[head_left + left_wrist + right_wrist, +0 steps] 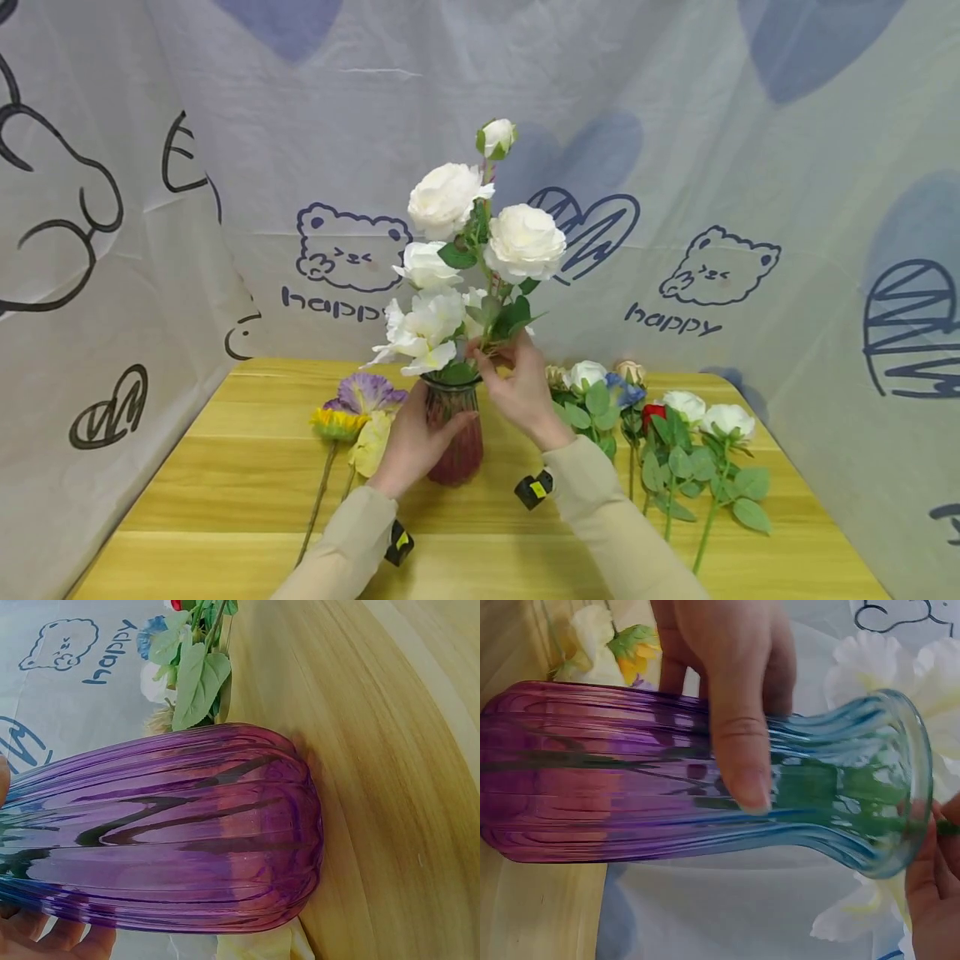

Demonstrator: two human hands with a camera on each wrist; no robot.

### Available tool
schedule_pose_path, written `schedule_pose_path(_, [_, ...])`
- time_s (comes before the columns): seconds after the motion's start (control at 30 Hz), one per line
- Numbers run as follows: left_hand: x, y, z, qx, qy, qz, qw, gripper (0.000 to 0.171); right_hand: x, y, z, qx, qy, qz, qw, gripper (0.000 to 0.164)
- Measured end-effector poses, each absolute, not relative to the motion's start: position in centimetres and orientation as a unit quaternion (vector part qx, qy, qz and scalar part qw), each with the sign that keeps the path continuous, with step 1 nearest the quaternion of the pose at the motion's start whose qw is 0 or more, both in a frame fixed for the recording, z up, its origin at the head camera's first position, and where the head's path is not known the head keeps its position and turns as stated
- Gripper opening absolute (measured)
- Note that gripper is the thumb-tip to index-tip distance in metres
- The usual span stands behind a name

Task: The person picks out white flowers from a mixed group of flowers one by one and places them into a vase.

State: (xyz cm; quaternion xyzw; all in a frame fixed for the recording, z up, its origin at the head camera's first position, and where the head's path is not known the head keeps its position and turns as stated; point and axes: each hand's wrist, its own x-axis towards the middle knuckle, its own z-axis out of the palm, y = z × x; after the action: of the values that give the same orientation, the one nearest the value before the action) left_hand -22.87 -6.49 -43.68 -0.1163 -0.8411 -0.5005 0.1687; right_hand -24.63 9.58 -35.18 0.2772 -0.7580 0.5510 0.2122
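A ribbed glass vase [457, 460], pink-purple below and blue-green at the neck, stands upright on the table. My left hand [415, 446] grips its side, the thumb lying across the front in the right wrist view. Right at the vase's rim [921, 765], my right hand [517, 387] pinches a green stem [949, 826] between thumb and fingers. Above that hand rise large white blooms [527, 242] and a small white bud [498, 138]. Ruffled white flowers [426, 327] lean out over the left of the mouth. Dark stems show through the glass.
Left of the vase lie a purple flower [367, 392], a yellow flower [337, 425] and a pale yellow one [371, 446]. On the right are several white roses [684, 406], a blue flower [624, 390] and a red one [651, 414]. A printed cloth [480, 83] hangs behind the table.
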Motion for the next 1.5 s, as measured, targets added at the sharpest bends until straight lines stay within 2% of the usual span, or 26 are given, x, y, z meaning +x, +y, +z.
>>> schedule_pose_path(0.2, [-22.8,-6.4,-43.8,-0.121,-0.842,-0.495,0.179,0.073,-24.7,10.2,-34.4,0.265,-0.765,0.568,0.145,0.031])
schedule_pose_path(0.37, [-22.9,-6.3,-43.8,-0.121,-0.842,-0.492,0.182,0.073,-24.9,10.4,-34.0,0.252,-0.753,0.597,0.112,0.044])
schedule_pose_path(0.53, [-22.8,-6.3,-43.7,-0.114,-0.845,-0.493,0.174,0.074,-25.0,10.2,-33.7,0.245,-0.756,0.596,0.114,0.05])
schedule_pose_path(0.7, [-22.8,-6.4,-43.6,-0.11,-0.842,-0.503,0.161,0.073,-25.1,10.0,-33.7,0.233,-0.773,0.577,0.123,0.045])
schedule_pose_path(1.17, [-22.8,-6.4,-43.6,-0.108,-0.843,-0.502,0.162,0.073,-24.6,10.2,-33.5,0.216,-0.795,0.555,0.11,0.065])
schedule_pose_path(1.33, [-22.8,-6.4,-43.5,-0.109,-0.843,-0.503,0.16,0.074,-24.4,10.4,-33.5,0.227,-0.803,0.536,0.13,0.056])
schedule_pose_path(1.5, [-22.8,-6.4,-43.5,-0.11,-0.844,-0.499,0.16,0.073,-24.5,10.7,-33.8,0.223,-0.782,0.568,0.124,0.048])
